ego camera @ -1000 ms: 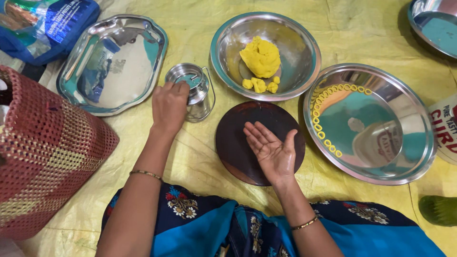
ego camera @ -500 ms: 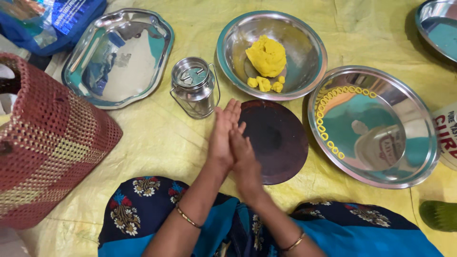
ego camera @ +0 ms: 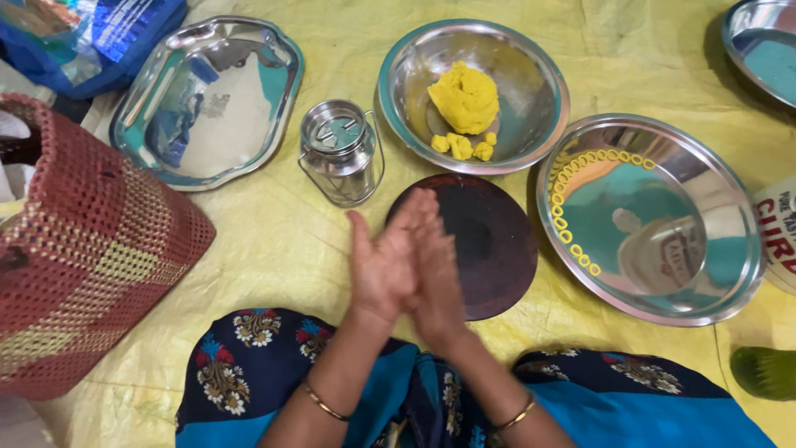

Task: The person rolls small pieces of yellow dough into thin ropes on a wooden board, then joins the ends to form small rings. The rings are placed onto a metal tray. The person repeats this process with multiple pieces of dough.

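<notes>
A: What is seen to have changed over the last second?

B: A second ago the left hand [ego camera: 383,270] was laid on the small steel can [ego camera: 341,151] and the right hand [ego camera: 437,274] was spread open over the dark round board [ego camera: 485,245]. Now both are brought together, palm against palm, above the near edge of that board. The can is left standing alone, just beside the board.

A: And what is meant by that for the work?

B: A rubbing or rolling motion is judged likely, since the palms are pressed flat with the fingers kept straight. Whether a bit of the yellow dough [ego camera: 464,99] is held between them cannot be told; nothing is shown in the gap. The main lump is seen in the steel bowl [ego camera: 531,83] beyond the board, with a few small pieces [ego camera: 461,147] beside it.

A: What else is laid out?

B: A row of small yellow rings [ego camera: 574,226] is arranged along the inner wall of the wide steel plate [ego camera: 721,274] to the right. An empty steel tray [ego camera: 274,108] is placed to the left, and a woven red basket [ego camera: 83,257] nearer still.

A: What is cut off or unclear?

B: Another steel plate [ego camera: 767,46], a white tub [ego camera: 779,232] and a green object [ego camera: 767,373] are cropped by the right edge, and blue bags [ego camera: 108,37] by the top left. The can's contents are hidden by its lid.
</notes>
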